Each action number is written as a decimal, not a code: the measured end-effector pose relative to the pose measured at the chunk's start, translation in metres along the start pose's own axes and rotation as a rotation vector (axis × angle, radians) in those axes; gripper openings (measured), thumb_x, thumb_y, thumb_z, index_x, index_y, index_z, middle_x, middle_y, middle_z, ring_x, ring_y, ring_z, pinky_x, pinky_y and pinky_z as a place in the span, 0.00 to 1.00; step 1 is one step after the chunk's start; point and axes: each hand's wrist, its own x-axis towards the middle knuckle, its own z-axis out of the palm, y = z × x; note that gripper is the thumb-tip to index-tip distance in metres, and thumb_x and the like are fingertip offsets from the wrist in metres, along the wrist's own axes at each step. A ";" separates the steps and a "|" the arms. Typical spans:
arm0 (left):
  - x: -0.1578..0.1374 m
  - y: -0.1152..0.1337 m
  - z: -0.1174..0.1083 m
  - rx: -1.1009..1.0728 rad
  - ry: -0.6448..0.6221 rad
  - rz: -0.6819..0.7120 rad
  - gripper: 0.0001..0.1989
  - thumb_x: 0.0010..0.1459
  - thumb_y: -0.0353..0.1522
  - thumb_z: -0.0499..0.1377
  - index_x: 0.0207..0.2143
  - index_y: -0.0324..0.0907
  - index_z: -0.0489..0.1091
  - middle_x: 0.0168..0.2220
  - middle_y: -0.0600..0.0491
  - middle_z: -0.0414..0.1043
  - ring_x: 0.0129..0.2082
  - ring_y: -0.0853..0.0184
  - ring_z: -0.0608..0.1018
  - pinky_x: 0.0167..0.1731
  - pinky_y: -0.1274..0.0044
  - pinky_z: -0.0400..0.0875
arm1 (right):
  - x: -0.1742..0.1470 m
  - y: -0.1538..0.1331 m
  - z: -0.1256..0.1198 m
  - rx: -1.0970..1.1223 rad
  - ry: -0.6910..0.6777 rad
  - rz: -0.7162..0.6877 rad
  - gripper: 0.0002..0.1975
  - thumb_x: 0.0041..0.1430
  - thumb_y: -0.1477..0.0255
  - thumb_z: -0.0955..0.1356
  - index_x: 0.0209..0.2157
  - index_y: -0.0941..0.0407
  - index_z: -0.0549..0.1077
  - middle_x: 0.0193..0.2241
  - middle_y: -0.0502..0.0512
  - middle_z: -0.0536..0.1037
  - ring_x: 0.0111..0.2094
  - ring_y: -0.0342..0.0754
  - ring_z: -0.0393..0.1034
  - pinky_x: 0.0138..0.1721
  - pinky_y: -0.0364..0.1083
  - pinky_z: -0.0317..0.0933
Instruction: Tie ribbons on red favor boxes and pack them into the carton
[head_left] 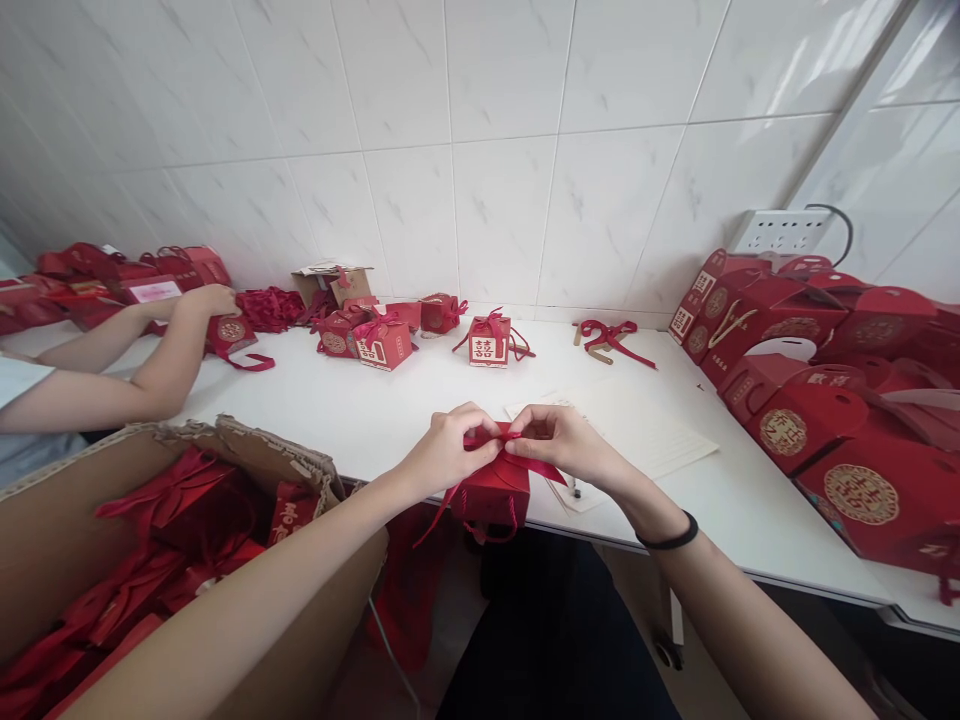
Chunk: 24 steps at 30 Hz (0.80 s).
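A red gift box (pixel 491 497) with twisted cord handles sits at the table's front edge, right before me. On its top lies a red ribbon (pixel 536 468), its tails hanging over both sides. My left hand (pixel 456 443) pinches the ribbon near the middle of the lid. From the other side my right hand (pixel 559 438) pinches it too, the fingertips of both hands almost meeting. My fingers partly cover the knot, so its exact shape is hidden. A small red box with a white label (pixel 490 340) and a ribbon bow stands farther back.
Filled red boxes (pixel 795 430) crowd the right side below a power strip (pixel 780 232). A cardboard carton (pixel 330 470) holding ribboned boxes stands at left. Beyond it, a co-worker's hand (pixel 206 302) touches a box. Paper sheets (pixel 667 445) and loose ribbon (pixel 611 338) lie on the table.
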 end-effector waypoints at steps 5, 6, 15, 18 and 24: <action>-0.002 0.001 0.002 0.088 0.041 -0.028 0.04 0.54 0.33 0.55 0.28 0.41 0.65 0.28 0.57 0.69 0.26 0.72 0.68 0.39 0.74 0.64 | -0.001 0.005 0.003 0.063 0.034 -0.030 0.14 0.48 0.65 0.72 0.32 0.58 0.68 0.22 0.47 0.68 0.23 0.41 0.61 0.23 0.40 0.52; -0.003 0.001 0.002 0.105 0.042 -0.027 0.04 0.54 0.33 0.55 0.29 0.41 0.65 0.28 0.57 0.70 0.27 0.72 0.69 0.40 0.73 0.63 | -0.001 0.005 0.004 0.076 0.029 -0.037 0.13 0.48 0.66 0.72 0.32 0.58 0.68 0.22 0.47 0.68 0.23 0.41 0.60 0.23 0.40 0.52; -0.002 0.003 0.000 0.045 -0.045 -0.011 0.06 0.53 0.30 0.53 0.32 0.41 0.69 0.32 0.54 0.70 0.29 0.71 0.69 0.35 0.76 0.63 | -0.006 -0.003 0.006 0.172 -0.024 -0.046 0.14 0.48 0.66 0.73 0.31 0.58 0.68 0.25 0.49 0.69 0.23 0.41 0.60 0.23 0.40 0.52; -0.002 0.003 -0.001 0.006 -0.074 -0.008 0.05 0.53 0.31 0.53 0.30 0.41 0.69 0.30 0.55 0.68 0.28 0.71 0.67 0.32 0.77 0.63 | -0.009 -0.004 0.003 0.174 -0.023 -0.053 0.14 0.51 0.63 0.72 0.31 0.59 0.69 0.21 0.46 0.65 0.21 0.39 0.55 0.21 0.40 0.48; -0.002 0.006 -0.004 -0.014 -0.146 -0.034 0.04 0.50 0.31 0.55 0.30 0.41 0.68 0.30 0.56 0.66 0.27 0.72 0.65 0.30 0.78 0.62 | -0.010 -0.002 0.002 0.153 0.003 -0.077 0.13 0.53 0.63 0.71 0.31 0.59 0.69 0.24 0.47 0.67 0.23 0.40 0.59 0.25 0.40 0.52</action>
